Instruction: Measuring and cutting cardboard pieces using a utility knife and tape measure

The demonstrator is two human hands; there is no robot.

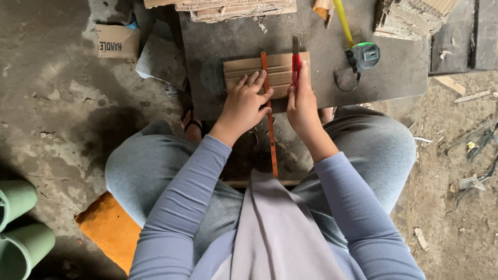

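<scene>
A small tan cardboard piece (244, 69) lies on a dark grey work slab (228, 41) in front of my knees. My left hand (244, 103) rests flat on it and presses a long orange straightedge (271, 145) that runs across the cardboard toward my lap. My right hand (302, 101) grips a red utility knife (295, 59), its blade end pointing away, just to the right of the straightedge over the cardboard.
A green tape measure (364, 55) with yellow tape pulled out lies on the slab at right. Stacks of cut cardboard (236, 9) sit at the far edge. An orange cushion (109, 228), green footwear (21, 228) and a small box (116, 41) are on the concrete floor.
</scene>
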